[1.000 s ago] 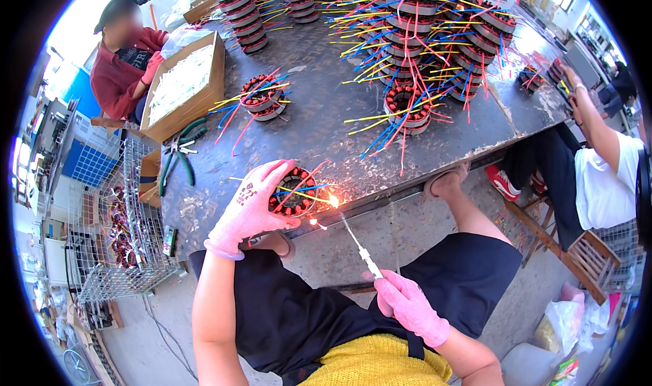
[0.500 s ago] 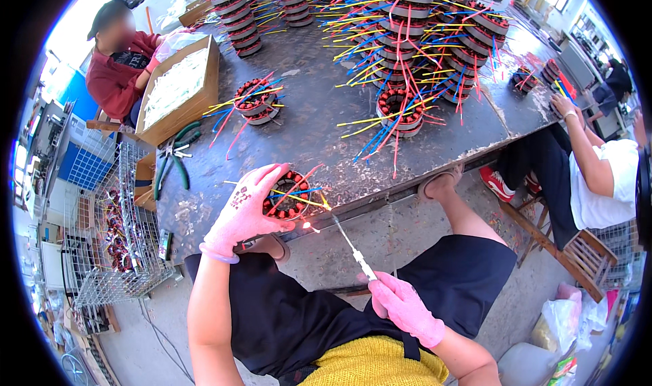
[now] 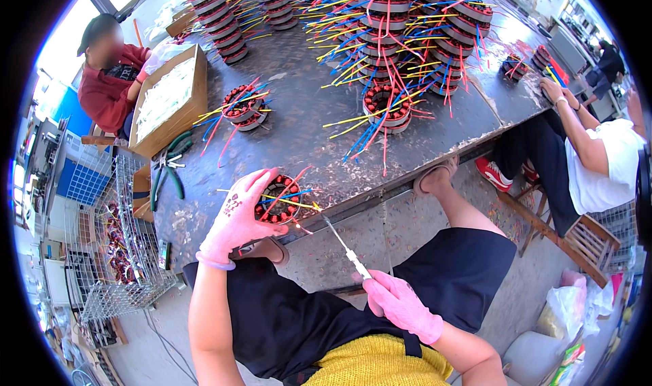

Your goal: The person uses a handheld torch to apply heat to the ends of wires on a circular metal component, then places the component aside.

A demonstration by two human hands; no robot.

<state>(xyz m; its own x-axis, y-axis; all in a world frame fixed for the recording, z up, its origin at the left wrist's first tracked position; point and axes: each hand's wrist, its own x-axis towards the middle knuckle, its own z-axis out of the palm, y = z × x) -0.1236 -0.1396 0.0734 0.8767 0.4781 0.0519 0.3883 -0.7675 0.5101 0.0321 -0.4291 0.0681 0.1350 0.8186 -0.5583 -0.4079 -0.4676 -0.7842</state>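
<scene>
My left hand [image 3: 239, 213], in a pink glove, grips a ring-shaped motor stator [image 3: 288, 216] at the table's near edge. Red windings line the ring, and red, blue and yellow wires lie across its opening. My right hand [image 3: 402, 304], also gloved in pink, is closed round a slim tool with a white handle [image 3: 356, 264] and a thin metal shaft. The shaft's tip is at or very near the end of the yellow wire [image 3: 302, 204]. A small bright glow shows on a red wire end just below; its cause I cannot make out.
Single stators stand beyond my hands, one left [image 3: 244, 111] and one right [image 3: 387, 107], before tall stator stacks [image 3: 384, 19]. Green-handled pliers [image 3: 168, 175] lie left, near a cardboard box [image 3: 197, 100]. A wire basket [image 3: 102, 291] stands lower left. Co-workers sit left [image 3: 109, 87] and right [image 3: 598, 155].
The glow on the red wire end has shrunk from a brighter, flame-like spot. Both hands keep their holds, and the whole view has shifted slightly.
</scene>
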